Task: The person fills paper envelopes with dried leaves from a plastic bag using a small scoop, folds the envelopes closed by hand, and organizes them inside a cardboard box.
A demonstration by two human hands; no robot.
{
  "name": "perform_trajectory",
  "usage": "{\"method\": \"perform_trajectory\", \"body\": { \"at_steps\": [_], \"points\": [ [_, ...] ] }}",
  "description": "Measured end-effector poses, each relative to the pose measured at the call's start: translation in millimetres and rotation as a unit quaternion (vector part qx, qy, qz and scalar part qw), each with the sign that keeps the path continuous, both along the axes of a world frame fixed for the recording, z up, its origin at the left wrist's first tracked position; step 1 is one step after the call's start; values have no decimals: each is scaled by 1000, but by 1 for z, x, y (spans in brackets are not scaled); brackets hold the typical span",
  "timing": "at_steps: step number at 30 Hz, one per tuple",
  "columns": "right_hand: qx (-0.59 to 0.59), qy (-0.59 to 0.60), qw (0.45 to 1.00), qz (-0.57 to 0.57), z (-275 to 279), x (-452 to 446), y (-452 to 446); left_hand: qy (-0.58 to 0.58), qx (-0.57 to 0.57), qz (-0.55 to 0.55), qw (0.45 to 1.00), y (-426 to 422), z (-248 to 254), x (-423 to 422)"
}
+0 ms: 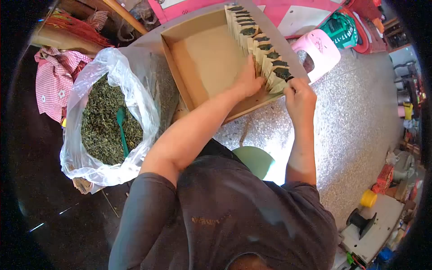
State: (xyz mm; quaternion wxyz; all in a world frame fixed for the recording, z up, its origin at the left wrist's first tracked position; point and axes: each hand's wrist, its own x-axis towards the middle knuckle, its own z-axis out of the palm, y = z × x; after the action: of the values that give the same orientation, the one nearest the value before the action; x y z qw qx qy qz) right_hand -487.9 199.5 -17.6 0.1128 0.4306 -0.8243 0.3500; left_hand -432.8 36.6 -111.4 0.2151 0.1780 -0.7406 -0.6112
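A row of small paper packets [266, 67] with dark leafy matter at their tops stands along the right side of a shallow cardboard box [204, 54]. My left hand [247, 80] reaches into the box, fingers extended and thumb apart, touching the inner side of the packets. At the near end of the row, my right hand [300, 93] is closed in a pinch at the corner of the front paper packet [280, 77]. Its fingertips are partly hidden. Left of the box, a clear plastic bag [150, 114] holds dried leaves [101, 117] with a green spoon [122, 130] lying on them.
Beyond the box's right corner is a pink and white plastic container [325, 51], with a green bag [339, 29] behind it. A round green seat [254, 161] is near my body. At lower right, a black spool [361, 222] and yellow roll [368, 198] sit on a pale surface.
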Motion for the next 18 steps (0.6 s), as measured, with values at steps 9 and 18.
{"method": "perform_trajectory", "body": {
  "at_steps": [9, 18],
  "points": [
    [-18, 5, 1000, 5, -10, 2, 0, -114, -44, 110, 986, -17, 23, 4],
    [-24, -19, 1000, 1, -13, 5, -1, -17, -20, 79, 997, -33, -8, -20]
  ]
}}
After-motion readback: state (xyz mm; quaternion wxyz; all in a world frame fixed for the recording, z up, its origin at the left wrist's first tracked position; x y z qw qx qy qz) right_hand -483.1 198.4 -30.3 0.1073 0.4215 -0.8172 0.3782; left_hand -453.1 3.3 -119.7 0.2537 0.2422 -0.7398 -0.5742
